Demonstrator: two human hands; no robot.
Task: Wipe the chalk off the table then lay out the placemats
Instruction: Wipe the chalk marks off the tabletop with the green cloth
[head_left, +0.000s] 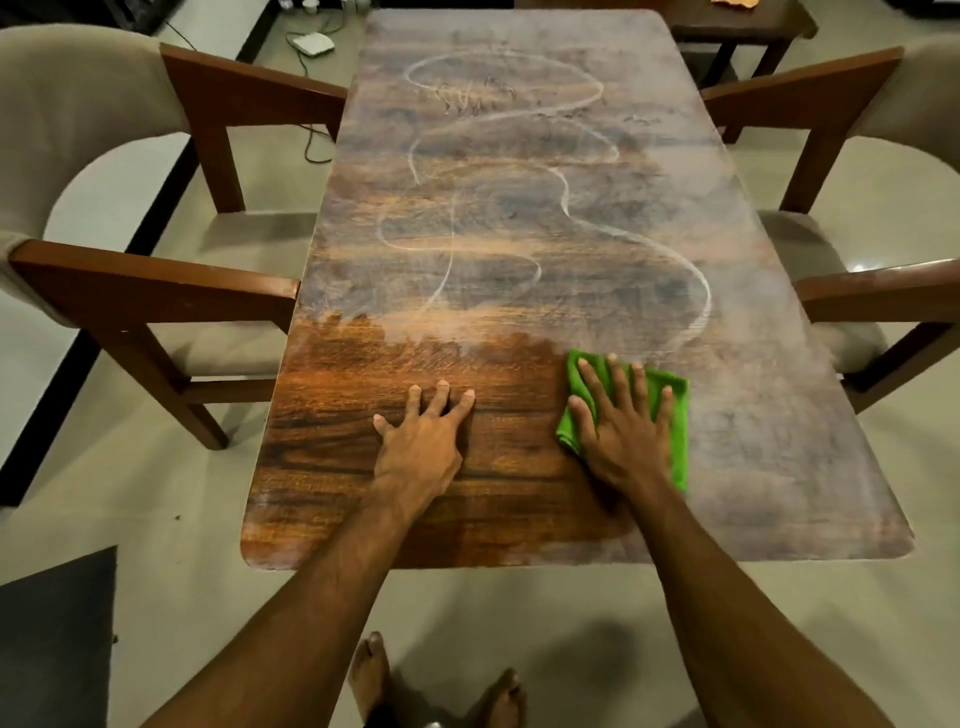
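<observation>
the green cloth (675, 415) lies on the table (519, 291) near its front edge, right hand (621, 421) pressing it flat, fingers spread. just beside it, left hand (423, 436) rests flat on bare wood. chalk (691, 280) covers the far part. chairs (130, 270) flank both long edges.

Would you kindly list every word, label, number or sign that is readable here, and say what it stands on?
None can be read.
The chalk loops on the table: plain curves, no letters.
The chalk scribble near the far end: too faint and small to read, if it is writing at all.
The green cloth under the right hand: no label shows.
</observation>
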